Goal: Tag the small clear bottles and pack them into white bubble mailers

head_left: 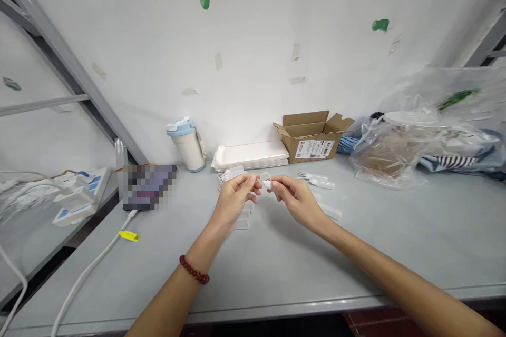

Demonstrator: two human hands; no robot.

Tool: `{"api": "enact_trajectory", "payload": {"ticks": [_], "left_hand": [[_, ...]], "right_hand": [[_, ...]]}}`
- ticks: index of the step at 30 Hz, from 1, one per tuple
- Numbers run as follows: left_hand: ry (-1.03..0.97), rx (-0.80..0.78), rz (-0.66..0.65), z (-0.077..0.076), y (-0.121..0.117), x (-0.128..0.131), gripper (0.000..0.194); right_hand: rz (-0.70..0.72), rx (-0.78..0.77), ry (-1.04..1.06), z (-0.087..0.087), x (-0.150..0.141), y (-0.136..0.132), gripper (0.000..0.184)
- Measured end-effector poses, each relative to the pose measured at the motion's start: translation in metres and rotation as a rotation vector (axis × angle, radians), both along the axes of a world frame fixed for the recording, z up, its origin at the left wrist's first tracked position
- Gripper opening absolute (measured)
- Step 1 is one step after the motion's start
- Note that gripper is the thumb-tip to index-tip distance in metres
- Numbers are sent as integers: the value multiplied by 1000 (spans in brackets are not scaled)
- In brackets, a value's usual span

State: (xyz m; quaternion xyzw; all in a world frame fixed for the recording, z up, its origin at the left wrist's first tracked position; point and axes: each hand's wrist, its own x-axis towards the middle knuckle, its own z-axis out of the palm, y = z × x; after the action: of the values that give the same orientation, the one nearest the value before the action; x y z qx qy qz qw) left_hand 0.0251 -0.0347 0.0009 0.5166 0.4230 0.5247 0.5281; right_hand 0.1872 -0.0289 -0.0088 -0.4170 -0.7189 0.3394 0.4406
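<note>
Above the middle of the table, my right hand (298,200) pinches a small white plastic piece (268,184) between thumb and fingers. From this piece a thin whitish loop (265,175) curves up toward my left hand (236,197), whose thumb and forefinger close at the loop's left side. The exact kind of the piece is too small to make out. Slim white tube-like pieces (323,184), some with thin cords, lie behind and beside my right hand. Clear plastic pieces (242,221) lie partly hidden under my left hand, and more white pieces with cords (232,172) sit behind it.
Along the wall stand a cup with a blue lid (187,145), a stack of white envelopes (253,155) and an open cardboard box (312,139). Plastic-bagged items (415,147) crowd the right. At left are a blurred-out device (148,187), its white cable (95,263) and power strips (83,197).
</note>
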Motion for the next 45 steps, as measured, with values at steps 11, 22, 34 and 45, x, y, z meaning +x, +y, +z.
{"api": "enact_trajectory", "payload": {"ticks": [11, 22, 34, 45], "left_hand": [[296, 165, 105, -3, 0, 3, 21], [334, 136, 44, 0, 3, -5, 27], [673, 261, -20, 2, 5, -16, 17], [654, 108, 218, 17, 24, -76, 23]], "right_hand": [[6, 2, -29, -5, 3, 3, 25], [47, 32, -119, 4, 9, 7, 26], [96, 66, -208, 0, 8, 8, 26], [-272, 282, -628, -2, 69, 63, 18]]}}
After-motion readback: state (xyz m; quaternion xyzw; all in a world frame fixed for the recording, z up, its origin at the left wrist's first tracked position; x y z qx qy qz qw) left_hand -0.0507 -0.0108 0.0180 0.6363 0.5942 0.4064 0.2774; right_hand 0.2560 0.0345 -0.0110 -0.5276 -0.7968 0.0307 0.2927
